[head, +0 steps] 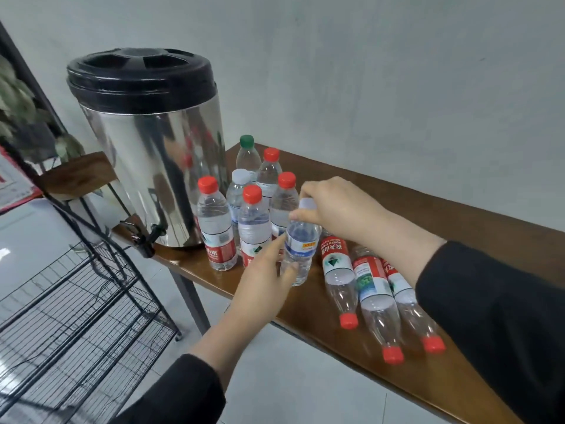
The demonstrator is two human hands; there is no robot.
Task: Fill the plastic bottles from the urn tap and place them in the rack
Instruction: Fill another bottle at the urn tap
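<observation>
- Two hands are on one bottle in the head view. The left hand (269, 270) wraps the lower body of the blue-label bottle (301, 244), fingers curled round it; the right hand (333, 206) pinches its white cap (306, 204) from above.
- The blue-label bottle stands upright near the front edge of the wooden table (443, 228), just beside the upright group and the lying group.
- Six capped bottles stand between it and the urn: four red-capped bottles (215, 228), one green-capped bottle (248, 154), one white-capped bottle (240, 191). Their fill levels cannot be judged with confidence.
- Three red-capped bottles (379, 301) lie on their sides to the right, caps toward the viewer, and look empty.
- The steel urn (153, 148) sits at the table's left end; its black tap (149, 240) overhangs the edge. The wire rack (76, 301) stands on the floor below and left, and no bottles are visible in it.
- Judgement: the step in hand is uncapping before filling.
- Recommended practice: the left hand should hold the body firmly without squeezing, as thin plastic will buckle; the right should twist the cap off squarely and keep it in hand for resealing.
- Risk: a sideways pull may topple the upright neighbours touching or just beside the bottle.
- Next requirement: the mouth must sit directly under the tap before it is opened.
</observation>
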